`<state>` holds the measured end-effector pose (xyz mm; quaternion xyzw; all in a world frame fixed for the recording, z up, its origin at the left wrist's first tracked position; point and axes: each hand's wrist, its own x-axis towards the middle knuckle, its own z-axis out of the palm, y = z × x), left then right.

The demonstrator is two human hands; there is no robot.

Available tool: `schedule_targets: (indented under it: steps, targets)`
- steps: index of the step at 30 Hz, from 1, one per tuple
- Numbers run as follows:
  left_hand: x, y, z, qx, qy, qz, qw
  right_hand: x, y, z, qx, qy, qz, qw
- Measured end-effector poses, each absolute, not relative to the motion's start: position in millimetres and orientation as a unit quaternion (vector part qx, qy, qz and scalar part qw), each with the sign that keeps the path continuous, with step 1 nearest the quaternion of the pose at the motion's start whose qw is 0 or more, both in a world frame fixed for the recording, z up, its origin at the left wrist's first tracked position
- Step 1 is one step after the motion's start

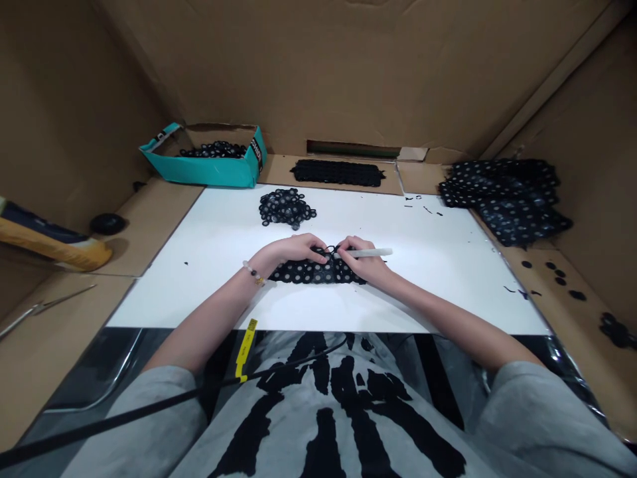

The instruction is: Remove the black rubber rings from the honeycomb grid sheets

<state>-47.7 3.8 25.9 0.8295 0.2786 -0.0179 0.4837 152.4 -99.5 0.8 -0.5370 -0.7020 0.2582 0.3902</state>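
A black strip (301,271) patterned with rows of pale round spots lies on the white board in front of me. My left hand (301,248) rests along its upper edge, thumb and fingers pinching the strip. In my right hand (362,260) is a slim white pen-like tool (373,252), its back end pointing right; the tip is hidden by my fingers. Between the fingertips of both hands shows a small black ring (330,249) at the strip's top edge. Beyond my left hand sits a loose pile of black rings (284,207).
A teal box (209,171) with more black rings stands back left. Stacked black strips (338,172) lie at the rear, spotted black sheets (502,192) at back right. Scissors (47,305) and a yellow-and-blue container (54,239) are left. Black scraps dot the white board (199,299).
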Motion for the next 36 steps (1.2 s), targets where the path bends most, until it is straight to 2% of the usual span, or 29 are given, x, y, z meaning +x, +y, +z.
schedule_targets:
  steps: [14,18,22,28,36]
  targets:
    - [-53,6,31,0.852,0.274,-0.008,0.446,157,-100,10,-0.547,-0.686,0.278,0.392]
    - [-58,10,32,0.842,0.319,0.024,0.435,170,-94,16,-0.542,-0.652,0.359,0.389]
    - [-58,13,27,0.834,0.307,0.036,0.457,168,-81,18,-0.488,-0.628,0.430,0.426]
    - [-58,12,23,0.836,0.301,0.042,0.457,150,-67,7,-0.514,-0.613,0.427,0.422]
    - [-56,14,13,0.822,0.303,0.060,0.478,153,-71,2,-0.504,-0.592,0.429,0.461]
